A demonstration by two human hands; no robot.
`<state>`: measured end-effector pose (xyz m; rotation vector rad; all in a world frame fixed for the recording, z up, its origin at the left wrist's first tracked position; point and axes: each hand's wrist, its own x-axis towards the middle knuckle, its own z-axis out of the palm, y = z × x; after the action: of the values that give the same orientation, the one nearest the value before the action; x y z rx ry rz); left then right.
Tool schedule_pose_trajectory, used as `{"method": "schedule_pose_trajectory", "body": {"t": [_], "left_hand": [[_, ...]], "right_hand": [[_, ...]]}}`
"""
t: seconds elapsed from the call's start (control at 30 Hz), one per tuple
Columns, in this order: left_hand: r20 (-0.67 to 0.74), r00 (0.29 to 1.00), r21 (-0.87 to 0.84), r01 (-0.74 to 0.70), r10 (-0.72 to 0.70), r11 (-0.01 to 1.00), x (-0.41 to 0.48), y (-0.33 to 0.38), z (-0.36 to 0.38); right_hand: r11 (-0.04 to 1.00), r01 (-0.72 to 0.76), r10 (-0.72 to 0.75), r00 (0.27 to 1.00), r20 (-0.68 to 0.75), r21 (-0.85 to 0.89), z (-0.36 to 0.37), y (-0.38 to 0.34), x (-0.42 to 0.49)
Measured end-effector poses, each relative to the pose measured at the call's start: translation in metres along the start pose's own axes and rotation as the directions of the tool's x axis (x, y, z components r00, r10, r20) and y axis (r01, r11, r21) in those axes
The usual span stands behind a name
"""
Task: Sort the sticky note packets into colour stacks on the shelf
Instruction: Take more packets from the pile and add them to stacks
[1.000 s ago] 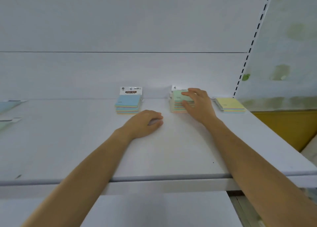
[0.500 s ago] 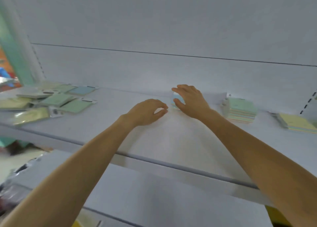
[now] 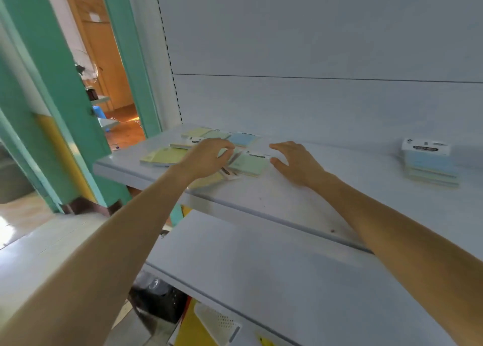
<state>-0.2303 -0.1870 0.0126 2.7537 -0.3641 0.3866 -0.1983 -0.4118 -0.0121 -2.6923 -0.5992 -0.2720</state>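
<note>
Head view: loose packets lie scattered at the shelf's left end; left hand, fingers curled but empty, hovers directly above; right hand, fingers spread, just beside.

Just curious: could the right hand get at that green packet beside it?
Probably yes. The right hand hovers open right beside the green packet, with nothing between them; the left hand covers only its far edge.

Both hands, left and right, open over scattered packets on the shelf
</note>
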Motion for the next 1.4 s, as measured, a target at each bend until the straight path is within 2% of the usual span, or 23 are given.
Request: {"method": "schedule_pose_trajectory", "body": {"t": [0.17,0.37,0.6,0.73,0.87,1.0,1.1,1.23,1.3,1.4], "left_hand": [[-0.006,0.997,-0.009,0.083,-0.083,0.997,0.031,-0.062,-0.010],[0.013,0.995,0.093,0.099,-0.101,0.991,0.080,-0.114,-0.011],[0.029,0.985,0.131,0.163,-0.168,0.978,0.134,-0.167,-0.010],[0.095,0.968,0.118,0.220,-0.231,0.968,0.156,-0.190,0.004],[0.151,0.929,0.093,0.326,-0.337,0.941,0.174,-0.207,0.017],[0.255,0.877,0.108,0.393,-0.408,0.913,0.192,-0.215,0.023],[0.229,0.892,-0.036,0.409,-0.391,0.912,0.201,-0.215,0.018],[0.169,0.910,-0.290,0.413,-0.378,0.863,0.204,-0.216,0.009],[0.133,0.922,-0.442,0.383,-0.363,0.811,0.204,-0.221,0.007],[0.039,0.941,-0.597,0.291,-0.335,0.747,0.201,-0.221,0.002]], "right_hand": [[0.997,-0.048,0.045,0.998,0.050,0.056,0.015,-0.016,0.046],[0.990,-0.097,0.084,0.990,0.115,0.108,0.033,-0.014,0.112],[0.976,-0.215,0.208,0.967,0.145,0.034,0.059,-0.011,0.177],[0.973,-0.225,0.230,0.966,0.119,-0.049,0.073,-0.018,0.194],[0.969,-0.244,0.238,0.966,0.106,0.047,0.077,-0.019,0.199],[0.915,-0.404,0.402,0.908,0.116,-0.004,0.074,-0.022,0.197],[0.898,-0.440,0.435,0.892,0.120,0.020,0.074,-0.027,0.200],[0.876,-0.421,0.425,0.904,0.037,0.236,0.073,-0.042,0.198],[0.857,-0.381,0.410,0.912,-0.014,0.346,0.074,-0.049,0.195],[0.840,-0.364,0.436,0.894,-0.103,0.402,0.074,-0.051,0.196]]}}
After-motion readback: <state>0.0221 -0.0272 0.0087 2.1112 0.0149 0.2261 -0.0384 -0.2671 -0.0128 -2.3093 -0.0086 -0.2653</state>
